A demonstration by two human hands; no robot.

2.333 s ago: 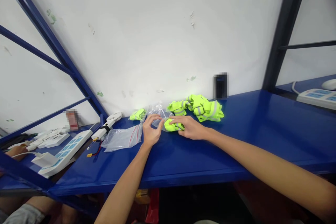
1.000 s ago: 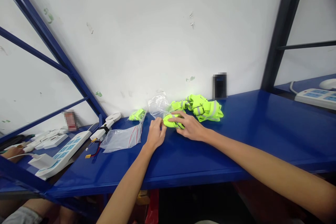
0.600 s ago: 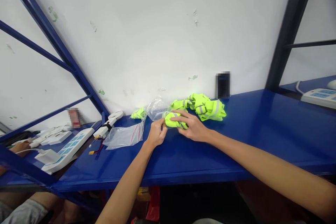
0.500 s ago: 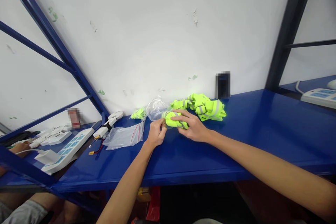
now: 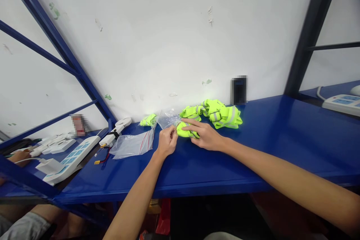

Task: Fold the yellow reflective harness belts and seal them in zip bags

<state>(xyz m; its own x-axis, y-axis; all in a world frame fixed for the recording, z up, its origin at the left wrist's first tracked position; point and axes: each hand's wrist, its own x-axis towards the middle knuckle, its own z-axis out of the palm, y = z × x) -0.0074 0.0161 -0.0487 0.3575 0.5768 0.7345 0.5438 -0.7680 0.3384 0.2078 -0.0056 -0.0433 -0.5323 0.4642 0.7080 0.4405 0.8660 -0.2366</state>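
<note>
A bundled neon-yellow reflective vest [image 5: 184, 130] with grey stripes lies between my hands on the blue table. My right hand [image 5: 207, 135] is closed over its right side, fingers reaching across the top. My left hand [image 5: 168, 140] pinches the edge of a clear plastic bag [image 5: 169, 117] at the bundle's left end; the fingertips are partly hidden. The bag spreads out behind my hands, and how much of the bundle is inside it I cannot tell. More neon-yellow reflective vests [image 5: 222, 114] lie crumpled behind my right hand.
A flat zip bag [image 5: 135, 144] and a small neon-yellow bundle [image 5: 148, 120] lie to the left. Near them are a white handheld fan [image 5: 123, 122], a wired connector [image 5: 101, 157] and a power strip [image 5: 77, 155]. A dark blurred object [image 5: 239, 90] leans on the wall. Another person's hand [image 5: 21, 155] shows far left.
The plastic bag behind my hands has sunk flatter, and my right fingers have shifted slightly left over the bundle. My left hand keeps its pinch.
</note>
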